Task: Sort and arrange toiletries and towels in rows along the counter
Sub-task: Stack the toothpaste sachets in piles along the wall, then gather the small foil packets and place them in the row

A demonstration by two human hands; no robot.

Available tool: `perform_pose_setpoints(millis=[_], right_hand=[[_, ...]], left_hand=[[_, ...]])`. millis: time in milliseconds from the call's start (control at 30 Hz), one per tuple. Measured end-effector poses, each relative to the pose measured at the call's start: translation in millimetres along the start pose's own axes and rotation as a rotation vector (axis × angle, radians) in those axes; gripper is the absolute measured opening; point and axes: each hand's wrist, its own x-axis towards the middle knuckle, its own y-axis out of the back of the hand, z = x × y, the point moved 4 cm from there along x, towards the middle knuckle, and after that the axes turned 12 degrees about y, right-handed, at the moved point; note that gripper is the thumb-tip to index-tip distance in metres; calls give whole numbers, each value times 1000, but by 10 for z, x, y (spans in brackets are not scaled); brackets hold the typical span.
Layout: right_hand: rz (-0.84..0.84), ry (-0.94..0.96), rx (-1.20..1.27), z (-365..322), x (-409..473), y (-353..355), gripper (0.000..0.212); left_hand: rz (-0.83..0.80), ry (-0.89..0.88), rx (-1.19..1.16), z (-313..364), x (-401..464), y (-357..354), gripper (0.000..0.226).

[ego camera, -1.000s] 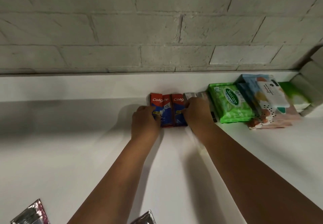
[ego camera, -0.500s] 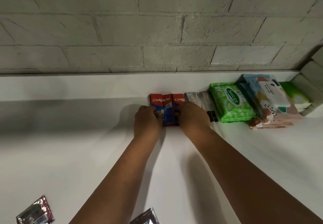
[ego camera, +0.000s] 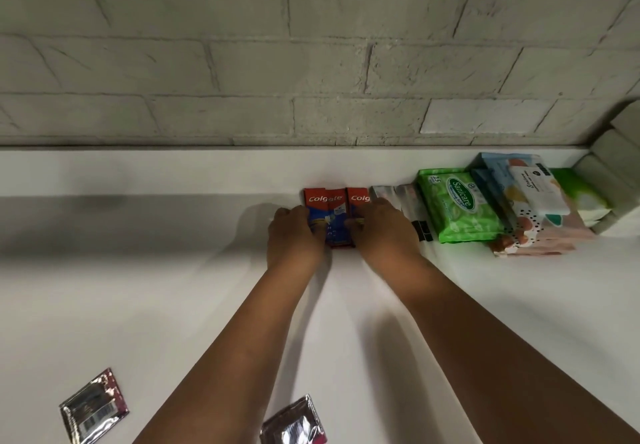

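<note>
Right hand (ego camera: 382, 232) has slid left onto the Colgate boxes (ego camera: 334, 216) — both hands' fingers press them, left hand (ego camera: 294, 235) unmoved.

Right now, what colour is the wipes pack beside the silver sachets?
Green, with a white and dark green oval label; the wipes pack shows best in the head view.

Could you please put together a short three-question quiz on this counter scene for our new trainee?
1. True or false: the green wipes pack lies to the left of the Colgate boxes.
2. Which items lie loose near the front edge of the counter? A) foil sachets B) toothbrushes C) soap bars
3. Fill in: the left hand and the right hand both rest on the ______ boxes.

Key
1. False; it lies to their right.
2. A; one foil sachet on the left, another nearer the middle.
3. Colgate.
</note>
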Motion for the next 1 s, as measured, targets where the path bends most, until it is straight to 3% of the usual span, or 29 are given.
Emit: perform_pose_setpoints(millis=[433, 733, 1000], right_hand=[[55, 110, 234, -523, -594, 42, 27], [-58, 93, 372, -678, -1350, -14, 25], [-186, 145, 460, -731, -1971, -141, 39]], left_hand=[[93, -83, -16, -129, -561, 448, 36], [-15, -39, -32, -637, -1207, 682, 29], [-127, -87, 19, -1167, -1675, 822, 10]])
